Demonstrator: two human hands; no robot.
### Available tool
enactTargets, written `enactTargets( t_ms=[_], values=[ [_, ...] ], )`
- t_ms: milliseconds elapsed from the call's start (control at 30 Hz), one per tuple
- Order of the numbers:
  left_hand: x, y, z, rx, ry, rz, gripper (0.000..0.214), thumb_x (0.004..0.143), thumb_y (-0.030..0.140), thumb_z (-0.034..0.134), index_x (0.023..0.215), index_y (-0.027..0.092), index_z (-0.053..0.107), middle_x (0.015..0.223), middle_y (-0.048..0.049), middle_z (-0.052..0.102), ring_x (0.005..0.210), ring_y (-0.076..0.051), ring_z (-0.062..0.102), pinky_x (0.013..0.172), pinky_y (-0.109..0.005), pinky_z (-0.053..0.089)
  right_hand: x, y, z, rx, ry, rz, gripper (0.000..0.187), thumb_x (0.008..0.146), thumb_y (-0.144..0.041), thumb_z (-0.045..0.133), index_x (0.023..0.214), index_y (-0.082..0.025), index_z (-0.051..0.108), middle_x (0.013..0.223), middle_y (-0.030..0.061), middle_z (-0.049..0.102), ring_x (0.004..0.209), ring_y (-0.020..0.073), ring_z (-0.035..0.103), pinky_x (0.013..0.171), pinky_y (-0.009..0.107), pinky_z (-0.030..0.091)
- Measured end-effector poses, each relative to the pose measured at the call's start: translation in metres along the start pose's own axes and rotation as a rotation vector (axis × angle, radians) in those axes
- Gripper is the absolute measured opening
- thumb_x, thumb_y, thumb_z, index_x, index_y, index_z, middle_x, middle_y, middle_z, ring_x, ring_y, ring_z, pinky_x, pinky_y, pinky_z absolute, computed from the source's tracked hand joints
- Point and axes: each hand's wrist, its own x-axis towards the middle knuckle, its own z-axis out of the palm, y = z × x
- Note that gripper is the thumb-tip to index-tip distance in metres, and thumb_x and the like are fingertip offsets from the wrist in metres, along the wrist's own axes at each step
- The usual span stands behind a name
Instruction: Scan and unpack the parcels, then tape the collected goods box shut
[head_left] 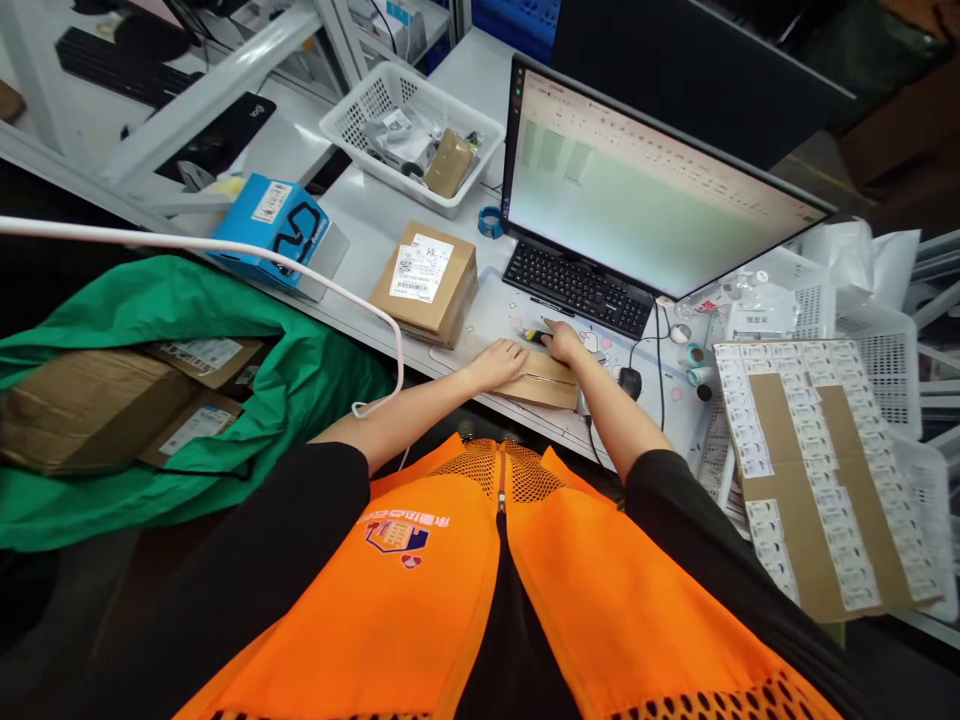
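A small flat brown cardboard box lies at the table's front edge with a dark line running along its top. My left hand grips the box at its left end, fingers bent over it. Closed around a yellow-and-black box cutter, my right hand is at the box's far right edge; the blade cannot be made out. Left of my hands sits a taped carton with a white shipping label.
Beyond my hands stand a keyboard and a monitor; a mouse lies right. A white basket holds small packages. A blue box stands left, above a green sack of parcels. A label-covered cardboard sheet is at right. A white cable crosses left.
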Motion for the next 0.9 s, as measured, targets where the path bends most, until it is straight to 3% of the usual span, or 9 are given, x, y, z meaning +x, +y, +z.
enactTargets(
  t_ms=[167,333,433,533,567,633,733,833,900],
  values=[
    [0.005,-0.001,0.001,-0.102,0.029,-0.042,0.040,0.113,0.034,0.042,0.117,0.011,0.075,0.106,-0.0189,0.076,0.103,-0.030,0.069,0.094,-0.039,0.047,-0.021,0.012,0.006,0.232,0.164,-0.110,0.058,0.109,-0.041,0.050,0.158,-0.011,0.057,0.159,0.0180,0.060,0.149,0.0295,0.054,0.127,0.043,0.038],
    [0.034,-0.016,-0.013,-0.451,-0.008,-0.164,0.037,0.108,0.049,0.053,0.107,0.021,0.078,0.096,-0.0080,0.077,0.092,-0.027,0.069,0.085,-0.033,0.048,-0.070,0.050,0.001,0.387,0.158,-0.185,0.064,0.106,-0.058,0.050,0.153,-0.016,0.063,0.151,0.0173,0.066,0.140,0.0317,0.061,0.123,0.050,0.043],
    [0.044,-0.019,-0.014,-0.549,0.035,-0.315,0.030,0.103,0.045,0.062,0.112,0.020,0.077,0.105,-0.0087,0.077,0.099,-0.028,0.068,0.092,-0.035,0.050,-0.098,0.065,0.013,0.229,0.269,-0.172,0.077,0.100,-0.056,0.062,0.166,-0.019,0.047,0.168,0.0204,0.048,0.155,0.0382,0.044,0.126,0.059,0.036],
    [0.042,-0.005,-0.007,-0.379,0.165,-0.494,0.034,0.098,0.034,0.069,0.126,0.016,0.072,0.125,-0.0177,0.071,0.118,-0.036,0.061,0.104,-0.046,0.047,-0.118,0.071,0.036,0.069,0.346,-0.060,0.097,0.097,-0.053,0.068,0.176,-0.022,0.020,0.181,0.0208,0.016,0.166,0.0435,0.018,0.127,0.067,0.029],
    [0.039,0.003,-0.005,-0.310,0.207,-0.481,0.034,0.099,0.028,0.066,0.129,0.015,0.071,0.131,-0.0206,0.068,0.124,-0.038,0.057,0.107,-0.049,0.044,-0.121,0.072,0.043,0.048,0.333,-0.022,0.103,0.097,-0.054,0.068,0.177,-0.022,0.013,0.182,0.0213,0.009,0.166,0.0451,0.014,0.126,0.068,0.030],
    [0.033,0.020,-0.001,-0.262,0.193,-0.302,0.033,0.100,0.018,0.055,0.129,0.015,0.072,0.134,-0.0219,0.066,0.128,-0.038,0.055,0.110,-0.051,0.042,-0.124,0.075,0.051,0.034,0.298,0.024,0.112,0.095,-0.059,0.069,0.178,-0.022,0.002,0.182,0.0231,0.002,0.165,0.0483,0.013,0.123,0.069,0.033],
    [0.018,0.042,0.000,-0.335,-0.043,0.055,0.032,0.097,0.015,0.052,0.114,0.019,0.079,0.118,-0.0179,0.072,0.118,-0.034,0.060,0.108,-0.047,0.044,-0.123,0.081,0.051,0.005,0.281,-0.046,0.116,0.094,-0.061,0.071,0.178,-0.025,-0.001,0.183,0.0210,-0.006,0.167,0.0477,0.009,0.124,0.068,0.032],
    [-0.006,0.051,-0.001,-0.374,-0.151,0.118,0.026,0.096,0.026,0.057,0.095,0.020,0.082,0.109,-0.0192,0.076,0.118,-0.036,0.062,0.112,-0.049,0.042,-0.126,0.086,0.044,-0.058,0.285,-0.164,0.117,0.093,-0.057,0.076,0.178,-0.028,0.001,0.183,0.0173,-0.011,0.168,0.0459,-0.002,0.128,0.069,0.024],
    [-0.026,0.051,-0.001,-0.469,-0.188,0.148,0.024,0.092,0.031,0.061,0.092,0.024,0.084,0.117,-0.0162,0.078,0.129,-0.037,0.060,0.120,-0.051,0.037,-0.129,0.088,0.040,-0.109,0.268,-0.213,0.120,0.090,-0.056,0.081,0.178,-0.029,0.004,0.183,0.0163,-0.013,0.168,0.0467,-0.007,0.128,0.072,0.019]
  ],
)
